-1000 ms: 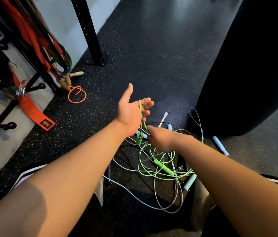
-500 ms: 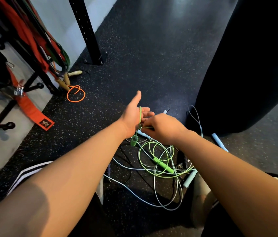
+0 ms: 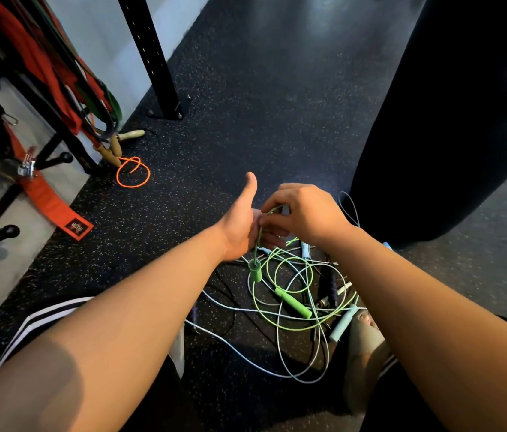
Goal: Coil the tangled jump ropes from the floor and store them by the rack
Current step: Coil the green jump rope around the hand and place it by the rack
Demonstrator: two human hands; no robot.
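- Rack (image 3: pixel 43 88) sits far left of the rope pile, straps hanging off it. An orange rope (image 3: pixel 133 172) with wooden handles lies at its foot, likely the storage spot.
- Your left hand (image 3: pixel 239 226) is open just above the pile, thumb up and palm flat, gripping nothing. My read: it's the former you wrap loops around.
- Green rope (image 3: pixel 292 275): one strand runs over that palm, and its short green handle (image 3: pixel 256 270) dangles just below the hand. The rest lies looped on the floor (image 3: pixel 246 88) below both hands, second handle in the pile.
- Your right hand (image 3: pixel 305 213) is closed on the green strand, touching the left fingers, probably laying the next wrap.
- Pale blue ropes (image 3: pixel 246 347) and a black one are threaded through the green loops, so expect snags as you pull slack.
- Punching bag (image 3: pixel 448 120) stands right of the pile, clear of it.
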